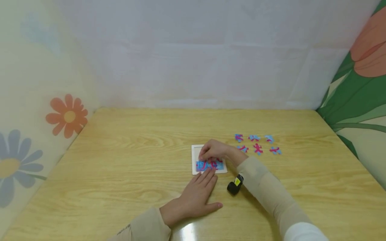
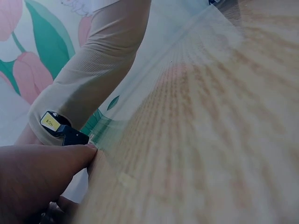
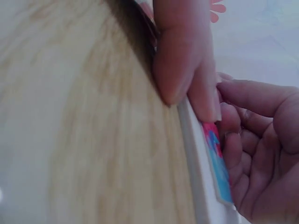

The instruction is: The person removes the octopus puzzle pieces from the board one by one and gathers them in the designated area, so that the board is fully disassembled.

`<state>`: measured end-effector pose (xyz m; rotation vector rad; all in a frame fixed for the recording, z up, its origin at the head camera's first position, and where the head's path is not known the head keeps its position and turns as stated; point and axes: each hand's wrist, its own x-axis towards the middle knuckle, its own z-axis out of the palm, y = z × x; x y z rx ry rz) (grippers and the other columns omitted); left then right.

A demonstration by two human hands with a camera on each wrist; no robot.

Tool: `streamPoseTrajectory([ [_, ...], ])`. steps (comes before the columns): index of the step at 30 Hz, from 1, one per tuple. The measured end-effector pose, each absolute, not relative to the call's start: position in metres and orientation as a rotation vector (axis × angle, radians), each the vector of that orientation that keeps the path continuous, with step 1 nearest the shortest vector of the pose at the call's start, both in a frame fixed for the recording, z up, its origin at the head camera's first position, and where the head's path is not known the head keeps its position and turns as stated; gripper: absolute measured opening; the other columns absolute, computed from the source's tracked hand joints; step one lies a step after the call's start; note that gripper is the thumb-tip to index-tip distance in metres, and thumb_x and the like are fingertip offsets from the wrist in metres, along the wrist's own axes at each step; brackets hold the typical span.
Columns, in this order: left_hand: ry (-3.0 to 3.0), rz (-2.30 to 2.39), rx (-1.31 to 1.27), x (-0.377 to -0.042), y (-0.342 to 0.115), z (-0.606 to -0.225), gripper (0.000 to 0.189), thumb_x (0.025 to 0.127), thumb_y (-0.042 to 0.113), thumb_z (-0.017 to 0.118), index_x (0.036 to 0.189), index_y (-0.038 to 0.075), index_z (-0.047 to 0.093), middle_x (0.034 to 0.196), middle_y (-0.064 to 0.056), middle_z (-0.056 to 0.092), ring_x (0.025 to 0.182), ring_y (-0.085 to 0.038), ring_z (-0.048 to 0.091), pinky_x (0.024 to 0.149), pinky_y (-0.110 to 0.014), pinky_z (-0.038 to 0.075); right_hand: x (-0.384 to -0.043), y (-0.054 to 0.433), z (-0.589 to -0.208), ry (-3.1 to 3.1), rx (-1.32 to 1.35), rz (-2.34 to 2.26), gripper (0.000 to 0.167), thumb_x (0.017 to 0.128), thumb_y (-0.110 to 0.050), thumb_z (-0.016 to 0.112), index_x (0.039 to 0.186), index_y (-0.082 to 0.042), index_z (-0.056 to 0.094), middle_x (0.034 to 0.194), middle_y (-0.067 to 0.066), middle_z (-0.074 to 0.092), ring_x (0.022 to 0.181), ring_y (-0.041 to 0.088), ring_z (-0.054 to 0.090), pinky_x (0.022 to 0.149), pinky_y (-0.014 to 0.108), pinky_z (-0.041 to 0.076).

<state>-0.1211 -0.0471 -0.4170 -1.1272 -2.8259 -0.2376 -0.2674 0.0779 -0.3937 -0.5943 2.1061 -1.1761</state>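
A white puzzle frame (image 1: 194, 160) lies on the table, its near part filled with blue and pink puzzle pieces (image 1: 201, 166). My right hand (image 1: 214, 149) is over the frame from the right, thumb and fingertips bent together on a puzzle piece that they mostly hide. In the right wrist view, the fingers of that right hand (image 3: 264, 149) curl close against the frame's inside. My left hand (image 1: 197, 194) lies flat with straight fingers, its fingertips on the frame's near edge. Seen from the right wrist, the left fingers (image 3: 184, 56) press down on the white rim.
Loose puzzle pieces (image 1: 257, 148) lie in two rows of three to the right of the frame. A black device with a yellow label (image 1: 235, 184) hangs at my right sleeve, just above the wooden table (image 1: 135, 150). A white cloth (image 1: 193, 67) closes off the back.
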Motion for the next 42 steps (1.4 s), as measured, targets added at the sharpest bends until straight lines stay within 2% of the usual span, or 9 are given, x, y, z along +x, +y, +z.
streamPoseTrajectory([
  [14,-2.863,-0.256,-1.128,-0.1206,-0.0467,-0.4143,0.077,0.082,0.055,0.041,0.13,-0.004,0.032,0.138,-0.018,0.02,0.127,-0.029,0.012,0.099,-0.041,0.014,-0.2644,0.0757,-0.3903,2.158,-0.598,-1.133,0.009,0.075,-0.003,0.064,0.08,0.003,0.064,0.06,0.0,0.056,0.049,0.009,0.049,0.044,0.018,0.037],
  [26,-2.882,-0.291,-1.12,-0.1219,-0.0461,-0.4151,0.078,0.08,0.056,0.043,0.13,-0.003,0.032,0.138,-0.018,0.021,0.126,-0.029,0.013,0.099,-0.042,0.014,-0.2607,0.071,-0.3885,2.164,-0.532,-1.165,0.009,0.073,0.0,0.064,0.078,0.008,0.062,0.055,0.001,0.053,0.043,0.007,0.043,0.039,0.017,0.031],
  [34,-2.896,-0.317,-1.125,-0.1226,-0.0452,-0.4119,0.078,0.08,0.056,0.045,0.13,-0.003,0.033,0.137,-0.019,0.022,0.126,-0.03,0.014,0.099,-0.042,0.014,-0.2631,0.0726,-0.3914,2.137,-0.575,-1.198,0.01,0.073,0.002,0.063,0.078,0.009,0.061,0.056,0.0,0.053,0.045,0.007,0.043,0.042,0.018,0.034],
  [42,-2.918,-0.361,-1.113,-0.122,-0.0459,-0.4104,0.079,0.079,0.055,0.047,0.13,-0.003,0.032,0.137,-0.019,0.022,0.126,-0.03,0.015,0.099,-0.042,0.014,-0.265,0.0745,-0.3941,2.061,-0.572,-1.255,0.005,0.072,0.008,0.06,0.077,0.007,0.06,0.063,0.001,0.056,0.057,0.009,0.051,0.055,0.019,0.043],
])
